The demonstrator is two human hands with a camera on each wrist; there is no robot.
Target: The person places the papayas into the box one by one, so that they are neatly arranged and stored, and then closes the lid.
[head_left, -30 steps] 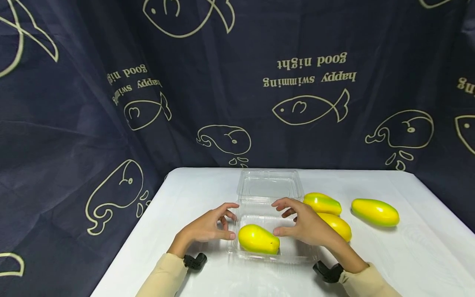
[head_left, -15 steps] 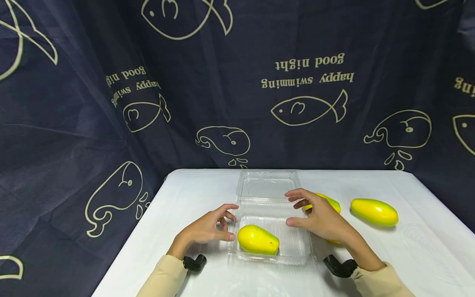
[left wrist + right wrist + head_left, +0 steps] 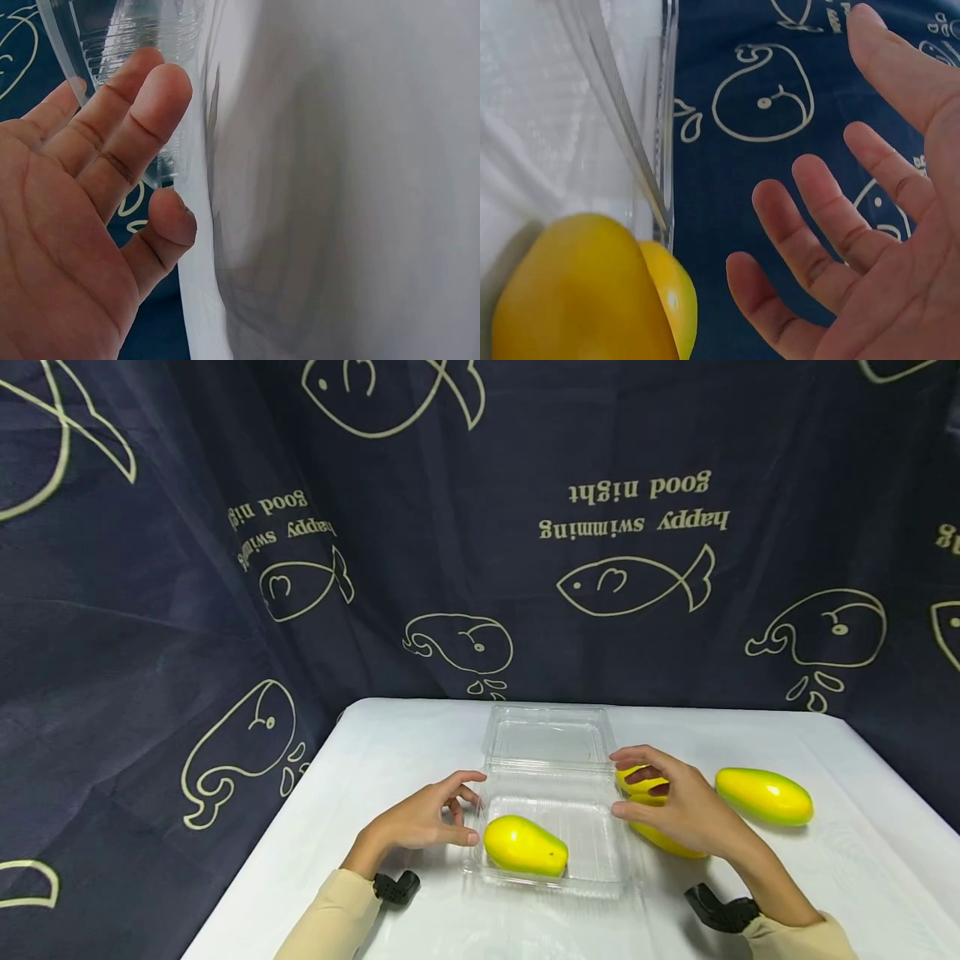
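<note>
A clear plastic clamshell box (image 3: 592, 839) lies unfolded on the white table, its lid (image 3: 551, 739) laid back. One yellow-green papaya (image 3: 527, 846) rests in the front left of its base. My left hand (image 3: 423, 814) is beside the box's left wall, fingers relaxed and holding nothing; whether the fingertips touch the wall I cannot tell. Above two papayas right of the box hovers my right hand (image 3: 686, 802), partly covering them in the head view. The right wrist view shows its spread fingers apart from the nearer papaya (image 3: 585, 292) and the one behind (image 3: 679, 300).
Another papaya (image 3: 763, 796) lies alone farther right on the white table (image 3: 847, 868). A dark blue cloth (image 3: 450, 527) with fish and whale drawings hangs behind and at the left.
My right hand has moved right, from over the box to over the two papayas beside it. The left hand and the papaya in the box have stayed put.
</note>
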